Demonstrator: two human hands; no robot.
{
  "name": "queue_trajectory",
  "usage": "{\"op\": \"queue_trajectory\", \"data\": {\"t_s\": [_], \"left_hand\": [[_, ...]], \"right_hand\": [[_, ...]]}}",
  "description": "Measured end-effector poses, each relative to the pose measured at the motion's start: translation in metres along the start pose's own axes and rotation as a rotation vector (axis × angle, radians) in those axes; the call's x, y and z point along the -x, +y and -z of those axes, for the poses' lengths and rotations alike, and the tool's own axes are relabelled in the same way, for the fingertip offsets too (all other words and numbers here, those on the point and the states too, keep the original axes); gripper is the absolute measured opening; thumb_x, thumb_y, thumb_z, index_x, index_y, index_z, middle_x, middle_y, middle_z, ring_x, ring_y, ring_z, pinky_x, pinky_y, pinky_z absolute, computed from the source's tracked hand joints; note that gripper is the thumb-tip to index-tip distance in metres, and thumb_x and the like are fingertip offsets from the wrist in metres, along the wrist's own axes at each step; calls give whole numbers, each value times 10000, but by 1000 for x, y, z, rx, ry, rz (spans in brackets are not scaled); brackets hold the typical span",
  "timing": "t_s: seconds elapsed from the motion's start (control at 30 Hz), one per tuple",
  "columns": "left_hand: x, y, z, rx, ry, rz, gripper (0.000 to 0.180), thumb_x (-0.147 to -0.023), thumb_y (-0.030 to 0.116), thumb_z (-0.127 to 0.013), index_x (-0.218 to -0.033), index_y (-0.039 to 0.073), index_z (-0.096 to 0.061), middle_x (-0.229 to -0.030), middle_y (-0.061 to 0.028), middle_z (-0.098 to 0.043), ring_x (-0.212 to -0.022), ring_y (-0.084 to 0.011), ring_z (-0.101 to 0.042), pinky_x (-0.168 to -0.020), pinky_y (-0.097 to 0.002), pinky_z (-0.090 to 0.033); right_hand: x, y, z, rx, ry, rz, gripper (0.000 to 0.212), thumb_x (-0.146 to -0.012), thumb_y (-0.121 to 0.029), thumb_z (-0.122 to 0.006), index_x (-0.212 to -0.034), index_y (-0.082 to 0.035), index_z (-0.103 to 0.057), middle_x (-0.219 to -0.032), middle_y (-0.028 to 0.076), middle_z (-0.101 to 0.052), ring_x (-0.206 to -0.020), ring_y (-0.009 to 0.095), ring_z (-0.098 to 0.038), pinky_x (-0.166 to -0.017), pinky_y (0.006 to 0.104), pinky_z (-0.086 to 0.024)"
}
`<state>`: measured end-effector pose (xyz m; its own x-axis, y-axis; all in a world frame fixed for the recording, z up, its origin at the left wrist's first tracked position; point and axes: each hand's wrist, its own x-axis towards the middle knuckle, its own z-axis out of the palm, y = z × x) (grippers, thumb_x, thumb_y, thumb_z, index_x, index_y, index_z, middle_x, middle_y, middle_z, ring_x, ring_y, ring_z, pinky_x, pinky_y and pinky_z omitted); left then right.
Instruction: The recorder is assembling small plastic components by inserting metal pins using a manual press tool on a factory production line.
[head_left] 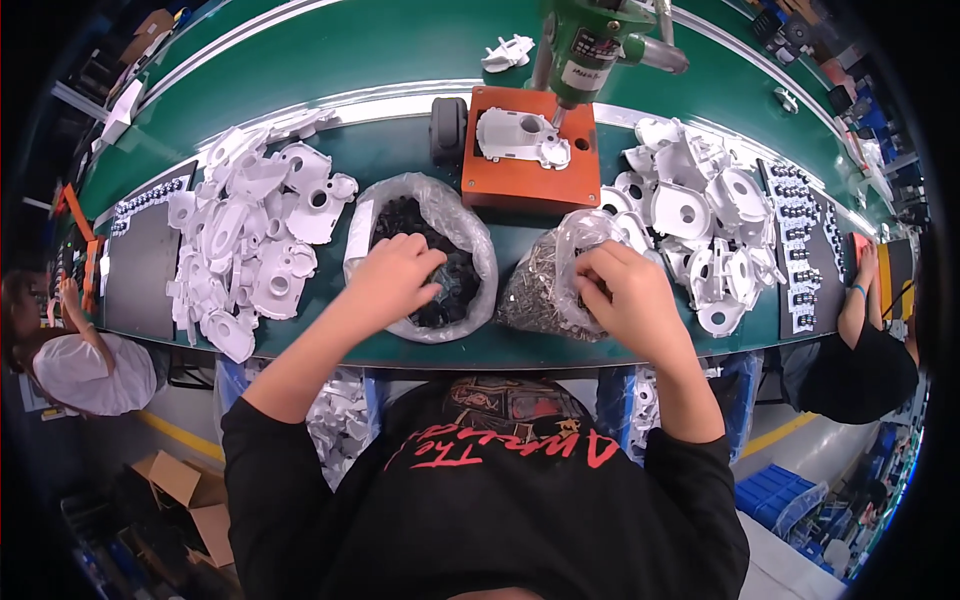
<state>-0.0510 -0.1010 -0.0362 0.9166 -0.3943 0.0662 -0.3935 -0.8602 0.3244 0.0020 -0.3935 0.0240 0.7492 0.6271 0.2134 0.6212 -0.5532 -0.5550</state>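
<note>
A wide clear bag is sitting near left, its rim circling small black parts; to its right, a smaller clear bag is bulging with thin silvery pieces. The left hand is resting, thumb and fingers parted, over the black parts; the right hand is curling inside the smaller bag's mouth, its grip impossible to tell.

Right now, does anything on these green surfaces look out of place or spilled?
A white part lies alone on the green surface beyond the orange block, oddly apart from the left heap and right heap of white parts. No clear spill shows around the bag of black pieces or bag of metal pieces.
</note>
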Motion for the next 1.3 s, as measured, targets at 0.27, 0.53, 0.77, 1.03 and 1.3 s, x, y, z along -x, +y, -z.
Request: {"op": "queue_trajectory", "data": {"t_s": [0.27, 0.53, 0.77, 1.03, 1.3], "left_hand": [[-5, 4, -2, -164, 71, 53, 279, -700, 113, -693, -928, 73, -537, -839, -99, -526, -819, -298, -548, -714, -403, -437], [-3, -12, 0, -188, -108, 73, 235, -733, 114, -667, -855, 15, -492, -803, -141, -547, -754, -335, -582, -665, -427, -472], [-6, 4, -2, -160, -80, 93, 150, -776, 78, -591, -894, 56, -501, -821, -130, -571, -710, -308, -625, -598, -404, -508], [-9, -6, 21, 242, -74, 147, 155, -832, 39, -510, -981, 59, -546, -851, -158, -515, -836, -356, -561, -735, -425, -452], [-8, -16, 29, 379, -128, 91, 171, -817, 0, -454, -915, 28, -592, -827, -134, -516, -802, -287, -546, -690, -347, -448]], "right_hand": [[4, 0, -4, -152, 149, -26, 122, -780, 14, -625, -899, -11, -614, -731, 78, -558, -562, 167, -516, -528, 268, -411], [6, 0, 1, -215, 177, -80, 116, -792, 19, -625, -905, -3, -616, -732, 71, -569, -580, 134, -514, -531, 249, -405], [7, 7, -4, -228, 158, -54, 118, -798, 15, -626, -915, 0, -609, -732, 71, -571, -572, 131, -523, -533, 244, -413], [10, 9, -4, -245, 167, -52, 113, -800, 12, -627, -911, 3, -611, -727, 74, -569, -574, 133, -529, -534, 246, -415], [10, 8, -2, -254, 178, -49, 118, -798, 13, -628, -914, -1, -614, -728, 70, -566, -571, 137, -529, -536, 244, -415]]}}
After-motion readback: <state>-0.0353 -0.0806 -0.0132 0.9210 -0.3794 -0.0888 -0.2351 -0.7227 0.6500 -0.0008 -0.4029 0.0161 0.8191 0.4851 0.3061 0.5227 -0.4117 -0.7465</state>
